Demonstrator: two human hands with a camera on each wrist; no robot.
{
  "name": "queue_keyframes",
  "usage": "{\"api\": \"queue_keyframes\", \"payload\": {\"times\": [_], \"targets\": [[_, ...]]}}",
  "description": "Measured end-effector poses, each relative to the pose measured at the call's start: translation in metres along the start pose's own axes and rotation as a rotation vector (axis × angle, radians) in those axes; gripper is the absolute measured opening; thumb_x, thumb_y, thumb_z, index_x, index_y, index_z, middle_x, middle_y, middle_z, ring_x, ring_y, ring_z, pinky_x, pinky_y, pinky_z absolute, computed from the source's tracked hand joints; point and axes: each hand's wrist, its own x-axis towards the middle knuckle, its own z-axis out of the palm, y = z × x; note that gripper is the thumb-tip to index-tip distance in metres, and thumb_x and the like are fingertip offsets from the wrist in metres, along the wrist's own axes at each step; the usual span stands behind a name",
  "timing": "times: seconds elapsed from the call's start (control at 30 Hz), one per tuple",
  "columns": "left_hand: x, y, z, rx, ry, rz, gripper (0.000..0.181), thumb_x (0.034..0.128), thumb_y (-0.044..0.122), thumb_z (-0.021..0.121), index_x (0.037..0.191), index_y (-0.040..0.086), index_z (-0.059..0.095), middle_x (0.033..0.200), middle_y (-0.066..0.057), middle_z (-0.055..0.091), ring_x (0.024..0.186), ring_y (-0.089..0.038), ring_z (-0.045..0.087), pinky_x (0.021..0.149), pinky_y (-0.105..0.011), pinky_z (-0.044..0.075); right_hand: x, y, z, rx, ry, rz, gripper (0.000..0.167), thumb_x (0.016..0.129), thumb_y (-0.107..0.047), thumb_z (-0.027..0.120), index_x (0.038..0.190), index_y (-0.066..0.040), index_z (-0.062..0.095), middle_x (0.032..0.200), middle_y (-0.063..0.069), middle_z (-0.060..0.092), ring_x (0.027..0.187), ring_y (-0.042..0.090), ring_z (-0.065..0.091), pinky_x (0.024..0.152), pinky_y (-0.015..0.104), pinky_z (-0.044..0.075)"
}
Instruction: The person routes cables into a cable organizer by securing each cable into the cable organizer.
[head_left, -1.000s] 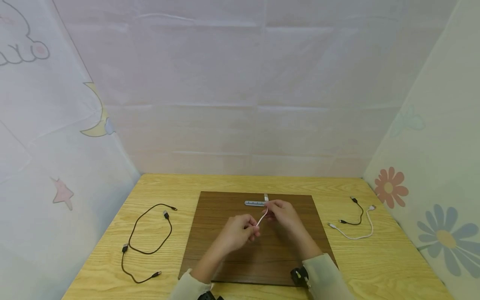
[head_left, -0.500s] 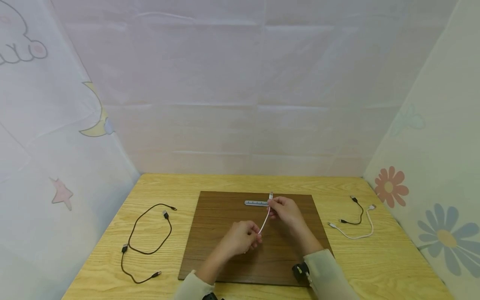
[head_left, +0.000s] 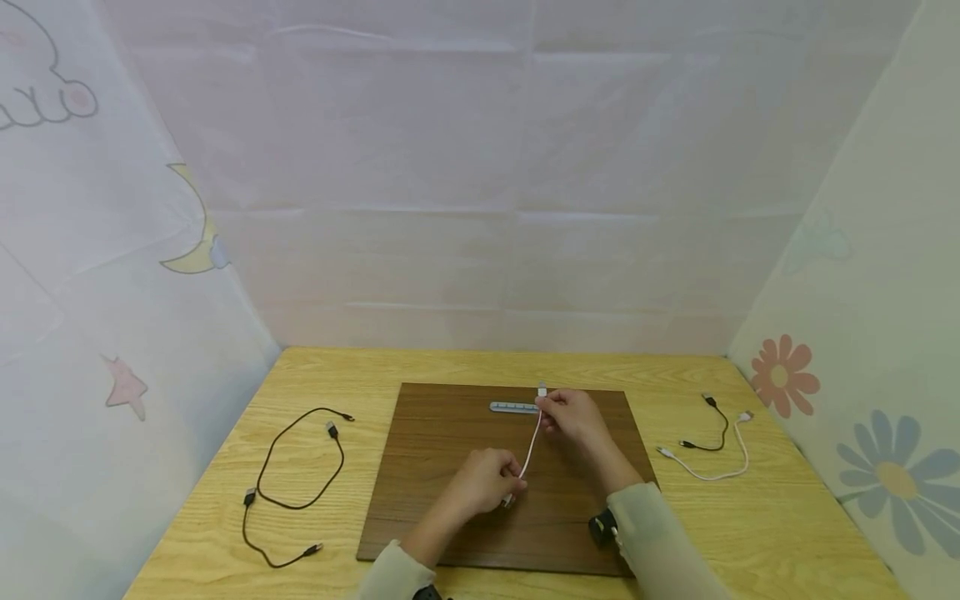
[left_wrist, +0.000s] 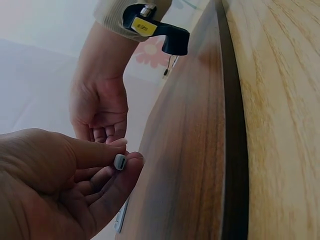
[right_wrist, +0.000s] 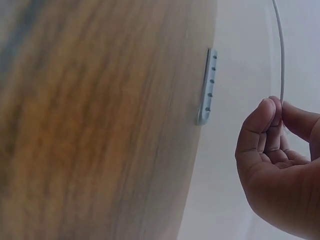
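Note:
A thin white USB cable (head_left: 533, 446) is drawn out between both hands above a dark wood board (head_left: 442, 467). My left hand (head_left: 487, 482) pinches its lower end, and the small connector (left_wrist: 120, 162) pokes out from between thumb and finger. Up near the broad USB plug (head_left: 542, 390), my right hand (head_left: 573, 415) pinches the other end; the plug points away from me. Just left of the right fingers lies a grey-blue slotted cable holder (head_left: 513, 407), flat on the board. Its notches show in the right wrist view.
Two black cables (head_left: 262, 467) lie left of the board on the yellow wood table (head_left: 345, 367). To the right are a short black cable (head_left: 723, 429) and another white cable (head_left: 712, 477). Printed cloth walls (head_left: 480, 250) enclose the back and sides.
My left hand has moved down toward me, and more cable shows between the hands. My right hand has shifted slightly right, uncovering more of the slotted holder.

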Motion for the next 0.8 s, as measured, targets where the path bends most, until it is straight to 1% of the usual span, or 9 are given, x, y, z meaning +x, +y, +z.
{"api": "queue_keyframes", "payload": {"times": [0.1,0.27,0.4,0.47,0.67,0.73,0.8], "targets": [[0.002,-0.001,0.002,0.034,0.02,-0.011,0.014,0.0905,0.015,0.077,0.081,0.01,0.067,0.069,0.006,0.062,0.056,-0.007,0.054,0.05,-0.022,0.043,0.004,0.002,-0.001,-0.018,-0.008,0.007,0.021,0.1,-0.02,0.065,0.098,0.001,0.07,0.081,0.007,0.067,0.071,0.017,0.065,0.065,0.029,0.057],[0.005,-0.002,0.006,0.065,0.05,-0.02,0.017,0.088,0.016,0.079,0.081,0.011,0.065,0.068,0.006,0.06,0.057,-0.007,0.053,0.051,-0.022,0.044,0.01,0.006,-0.001,-0.057,-0.015,0.004,0.019,0.1,-0.018,0.066,0.097,0.0,0.07,0.081,0.007,0.068,0.071,0.018,0.065,0.065,0.028,0.056],[0.009,-0.002,0.011,0.119,0.074,0.014,0.018,0.087,0.014,0.08,0.079,0.012,0.065,0.065,0.007,0.06,0.054,-0.005,0.052,0.05,-0.021,0.044,0.016,0.007,-0.001,-0.134,-0.011,-0.003,0.018,0.098,-0.018,0.067,0.097,-0.001,0.071,0.08,0.006,0.068,0.07,0.017,0.064,0.064,0.028,0.054],[0.011,-0.002,0.014,0.166,0.08,0.033,0.018,0.0873,0.015,0.08,0.078,0.013,0.065,0.064,0.009,0.059,0.054,-0.004,0.05,0.05,-0.02,0.042,0.019,0.008,-0.002,-0.18,-0.009,-0.007,0.018,0.098,-0.019,0.068,0.097,-0.002,0.072,0.078,0.006,0.068,0.069,0.015,0.063,0.063,0.027,0.053],[0.016,-0.002,0.019,0.28,0.07,0.052,0.021,0.0904,0.019,0.077,0.076,0.016,0.062,0.064,0.008,0.054,0.056,-0.007,0.047,0.05,-0.022,0.039,0.027,0.011,-0.004,-0.293,-0.028,-0.029,0.021,0.098,-0.022,0.068,0.095,-0.003,0.073,0.076,0.004,0.069,0.068,0.015,0.065,0.063,0.027,0.052],[0.017,-0.003,0.021,0.317,0.067,0.06,0.024,0.0911,0.02,0.076,0.074,0.017,0.06,0.064,0.008,0.052,0.056,-0.008,0.046,0.05,-0.023,0.038,0.03,0.012,-0.004,-0.333,-0.043,-0.032,0.022,0.098,-0.023,0.067,0.095,-0.003,0.074,0.077,0.004,0.069,0.07,0.016,0.065,0.064,0.028,0.052],[0.02,-0.003,0.022,0.349,0.066,0.069,0.027,0.0916,0.021,0.076,0.073,0.018,0.057,0.063,0.008,0.051,0.057,-0.008,0.045,0.051,-0.023,0.037,0.033,0.014,-0.004,-0.35,-0.061,-0.024,0.023,0.099,-0.024,0.067,0.098,-0.002,0.074,0.079,0.004,0.069,0.072,0.016,0.066,0.066,0.029,0.053]]}}
